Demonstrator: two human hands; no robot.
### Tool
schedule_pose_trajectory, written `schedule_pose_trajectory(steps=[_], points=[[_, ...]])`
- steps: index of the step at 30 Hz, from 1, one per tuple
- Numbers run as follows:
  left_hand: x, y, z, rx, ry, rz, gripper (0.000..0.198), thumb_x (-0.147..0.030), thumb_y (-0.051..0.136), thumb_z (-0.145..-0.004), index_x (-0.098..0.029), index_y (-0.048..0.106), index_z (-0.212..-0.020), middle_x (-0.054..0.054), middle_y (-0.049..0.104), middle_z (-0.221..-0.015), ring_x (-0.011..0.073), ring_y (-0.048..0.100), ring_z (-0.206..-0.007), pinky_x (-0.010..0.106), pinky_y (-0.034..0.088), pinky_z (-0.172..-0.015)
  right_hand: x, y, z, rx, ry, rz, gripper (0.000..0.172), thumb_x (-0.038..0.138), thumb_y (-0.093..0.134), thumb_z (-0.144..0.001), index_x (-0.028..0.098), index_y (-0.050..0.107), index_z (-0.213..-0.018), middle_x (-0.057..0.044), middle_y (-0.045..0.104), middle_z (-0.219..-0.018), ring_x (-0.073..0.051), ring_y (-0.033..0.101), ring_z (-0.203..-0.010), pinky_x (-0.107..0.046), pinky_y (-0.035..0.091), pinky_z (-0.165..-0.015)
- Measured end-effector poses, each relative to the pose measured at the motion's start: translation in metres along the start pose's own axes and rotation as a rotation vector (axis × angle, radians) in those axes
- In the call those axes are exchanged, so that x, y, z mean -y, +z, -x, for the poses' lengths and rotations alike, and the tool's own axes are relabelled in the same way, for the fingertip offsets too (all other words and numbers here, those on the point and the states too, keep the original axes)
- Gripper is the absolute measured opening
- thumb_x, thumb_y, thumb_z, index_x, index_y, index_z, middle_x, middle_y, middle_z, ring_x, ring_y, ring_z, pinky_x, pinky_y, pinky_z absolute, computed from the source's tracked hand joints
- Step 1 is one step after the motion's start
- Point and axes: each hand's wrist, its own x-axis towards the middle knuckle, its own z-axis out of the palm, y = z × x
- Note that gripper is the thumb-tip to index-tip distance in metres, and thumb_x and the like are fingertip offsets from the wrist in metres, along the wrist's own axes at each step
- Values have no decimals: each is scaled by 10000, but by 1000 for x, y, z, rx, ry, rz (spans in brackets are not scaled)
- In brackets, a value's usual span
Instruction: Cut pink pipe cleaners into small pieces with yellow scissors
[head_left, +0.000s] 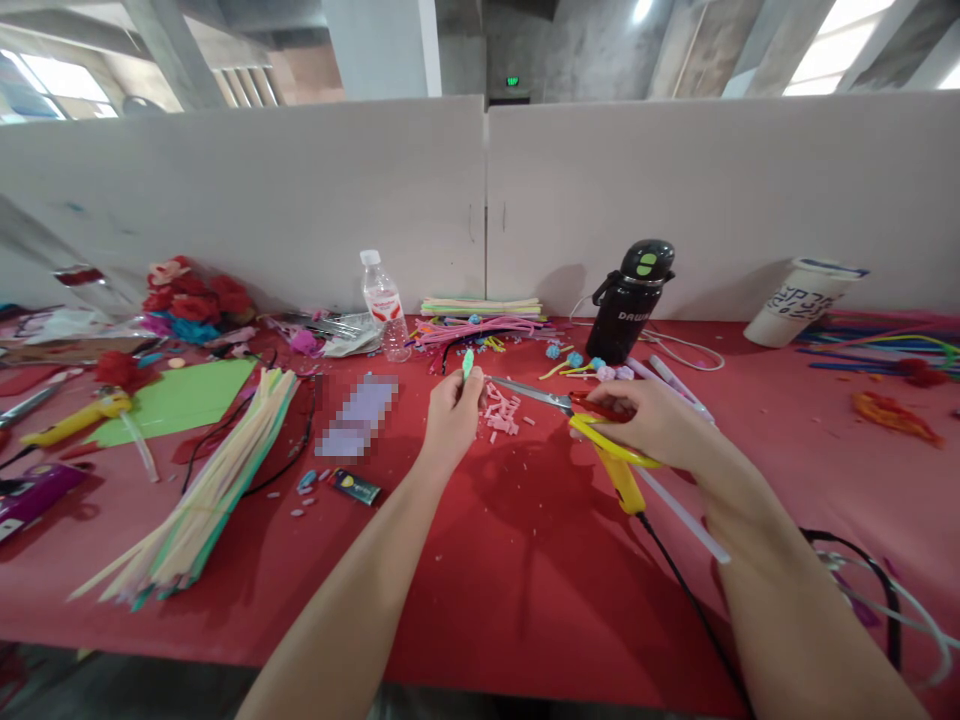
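Pinched between the fingertips of my left hand [454, 408] is a short light green piece [469, 363], perhaps pipe cleaner. My right hand [654, 418] grips a pair of scissors [536, 392] with red and yellow handles, the blades pointing left toward my left hand. Below the blades lies a small heap of pink cut pieces [501, 412] on the red tabletop [480, 580]. A yellow glue gun [621, 482] rests under my right hand, with a whitish glue stick [688, 515] beside it and partly hidden by my hand.
Behind stand a plastic water bottle [386, 310], a black flask [631, 305] and a paper cup [799, 302]. A bundle of pipe cleaners [214, 490], a lighter [355, 487] and another glue gun [79, 420] lie left. The glue gun's black cable [686, 590] runs toward the front edge.
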Motion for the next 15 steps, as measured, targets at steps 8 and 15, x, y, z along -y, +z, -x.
schedule_pose_trajectory(steps=[8,15], points=[[0,-1,0,-1,-1,7,404,-509,489,-830,-163,511,-624,-19,449,-541,77,390,-486,214,301,-468,1,-1,0,11,-2,4,278,476,641,-728,225,687,-837,-29,685,-754,-177,595,-629,-275,409,-534],[1,-1,-1,-5,-18,17,408,-521,494,-821,-165,511,-622,-23,436,-533,77,375,-482,216,294,-464,2,-2,0,14,-22,-12,256,453,642,-729,222,688,-829,-24,681,-709,-176,597,-612,-269,400,-519]])
